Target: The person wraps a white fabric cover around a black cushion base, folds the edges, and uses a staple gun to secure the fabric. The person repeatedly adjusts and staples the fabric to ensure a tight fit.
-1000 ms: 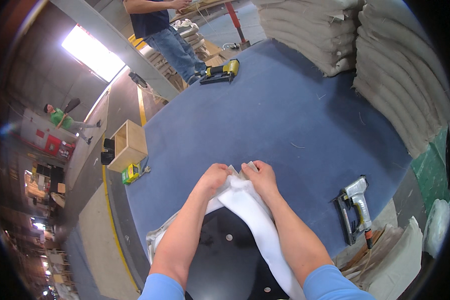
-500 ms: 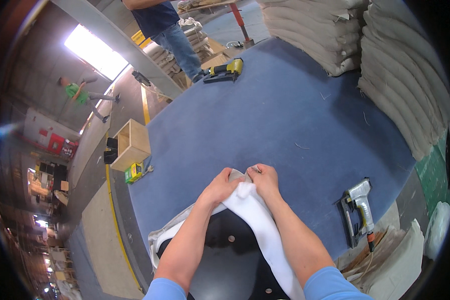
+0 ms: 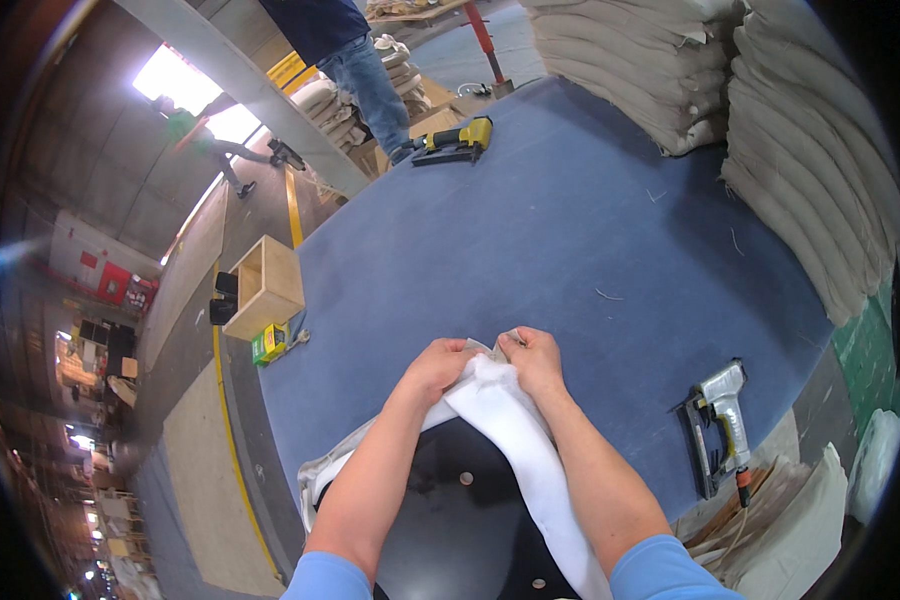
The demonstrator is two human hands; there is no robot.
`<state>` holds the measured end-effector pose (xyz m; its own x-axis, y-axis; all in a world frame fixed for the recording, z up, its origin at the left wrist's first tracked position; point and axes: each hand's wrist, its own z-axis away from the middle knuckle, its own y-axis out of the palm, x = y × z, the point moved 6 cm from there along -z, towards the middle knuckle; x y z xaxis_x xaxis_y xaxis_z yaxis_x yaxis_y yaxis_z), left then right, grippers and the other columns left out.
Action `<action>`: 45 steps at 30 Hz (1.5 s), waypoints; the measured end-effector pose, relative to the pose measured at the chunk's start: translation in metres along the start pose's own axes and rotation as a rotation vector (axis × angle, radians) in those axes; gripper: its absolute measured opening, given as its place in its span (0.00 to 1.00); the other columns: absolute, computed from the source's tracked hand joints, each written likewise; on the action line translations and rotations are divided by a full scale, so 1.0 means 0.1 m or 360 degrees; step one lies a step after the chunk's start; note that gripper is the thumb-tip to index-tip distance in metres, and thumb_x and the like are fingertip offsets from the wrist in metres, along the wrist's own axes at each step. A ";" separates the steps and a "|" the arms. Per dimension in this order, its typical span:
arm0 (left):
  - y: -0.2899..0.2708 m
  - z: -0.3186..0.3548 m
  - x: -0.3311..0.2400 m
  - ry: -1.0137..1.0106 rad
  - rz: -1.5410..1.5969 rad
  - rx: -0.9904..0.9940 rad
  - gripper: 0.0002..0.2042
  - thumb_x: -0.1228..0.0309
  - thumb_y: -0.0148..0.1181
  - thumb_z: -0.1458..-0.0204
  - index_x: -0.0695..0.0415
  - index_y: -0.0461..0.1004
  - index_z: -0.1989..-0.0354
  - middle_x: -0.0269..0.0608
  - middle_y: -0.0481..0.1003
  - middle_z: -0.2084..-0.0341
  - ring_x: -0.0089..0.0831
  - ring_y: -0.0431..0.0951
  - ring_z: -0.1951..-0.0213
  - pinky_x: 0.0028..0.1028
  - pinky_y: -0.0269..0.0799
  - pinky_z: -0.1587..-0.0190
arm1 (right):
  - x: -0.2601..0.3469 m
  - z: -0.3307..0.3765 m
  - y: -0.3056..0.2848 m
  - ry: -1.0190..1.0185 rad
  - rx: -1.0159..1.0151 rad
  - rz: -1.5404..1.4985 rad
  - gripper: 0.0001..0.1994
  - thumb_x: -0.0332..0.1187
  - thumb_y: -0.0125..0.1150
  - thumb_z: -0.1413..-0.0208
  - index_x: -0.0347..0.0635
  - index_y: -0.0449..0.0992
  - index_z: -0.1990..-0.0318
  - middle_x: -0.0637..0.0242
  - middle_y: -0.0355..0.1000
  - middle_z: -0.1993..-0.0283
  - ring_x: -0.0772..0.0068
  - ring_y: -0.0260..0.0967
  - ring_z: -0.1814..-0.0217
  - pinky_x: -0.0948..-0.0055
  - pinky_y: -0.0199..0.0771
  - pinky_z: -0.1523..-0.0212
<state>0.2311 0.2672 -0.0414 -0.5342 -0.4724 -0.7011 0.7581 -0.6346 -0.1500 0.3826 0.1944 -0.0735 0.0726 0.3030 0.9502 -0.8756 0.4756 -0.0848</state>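
A black panel (image 3: 440,520) with small round holes lies in front of me on the blue table, bordered by white padding (image 3: 505,420) and a greige fabric cover (image 3: 322,466). At the panel's far tip, my left hand (image 3: 442,366) is closed on the cover's edge, fingers pinching the cloth. Close beside it on the right, my right hand (image 3: 532,358) pinches the same cover edge. Between the two hands, white fluffy padding bulges up. Some fingertips are hidden behind the cloth.
A silver staple gun (image 3: 718,425) lies at the right, a yellow one (image 3: 457,142) at the far edge of the blue table (image 3: 490,240). Folded covers (image 3: 630,70) are stacked far right. A wooden box (image 3: 265,288) sits left. One person stands beyond the table; another is in the aisle.
My hands keep their grip at the tip; more white padding shows between them. The person in green in the aisle has moved right and farther off.
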 end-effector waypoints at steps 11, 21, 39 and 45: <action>0.01 -0.11 0.08 0.0299 -0.0097 -0.0108 0.10 0.69 0.59 0.37 0.64 0.82 0.58 0.38 0.82 0.68 0.25 0.78 0.68 0.29 0.74 0.64 | 0.27 -0.15 0.02 0.0199 0.0599 0.0290 0.15 0.39 0.73 0.54 0.36 0.86 0.63 0.56 0.80 0.65 0.66 0.76 0.63 0.63 0.75 0.62; 0.01 -0.04 0.04 0.0305 -0.0161 -0.0181 0.10 0.69 0.57 0.36 0.61 0.82 0.58 0.36 0.82 0.67 0.23 0.78 0.66 0.29 0.74 0.61 | 0.25 -0.23 0.07 0.0266 0.0749 0.0370 0.10 0.29 0.66 0.54 0.35 0.84 0.63 0.62 0.78 0.67 0.69 0.74 0.64 0.66 0.74 0.63; 0.01 -0.08 0.08 0.0370 -0.0159 -0.0207 0.08 0.72 0.56 0.37 0.60 0.81 0.62 0.33 0.79 0.71 0.22 0.76 0.69 0.28 0.72 0.65 | 0.20 -0.22 0.01 0.0243 0.0860 0.0300 0.15 0.31 0.72 0.57 0.32 0.84 0.61 0.57 0.81 0.63 0.66 0.77 0.64 0.64 0.77 0.61; 0.02 -0.03 0.05 0.0338 -0.0188 -0.0230 0.09 0.70 0.56 0.36 0.59 0.80 0.64 0.31 0.78 0.72 0.21 0.74 0.70 0.27 0.70 0.66 | 0.18 -0.19 0.03 0.0239 0.0912 0.0220 0.13 0.30 0.74 0.57 0.33 0.83 0.63 0.61 0.80 0.65 0.70 0.76 0.65 0.66 0.76 0.62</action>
<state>0.2310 0.2651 -0.0474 -0.5434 -0.2519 -0.8008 0.7487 -0.5768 -0.3267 0.3907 0.2170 -0.0623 -0.0300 0.4634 0.8856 -0.9964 -0.0842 0.0103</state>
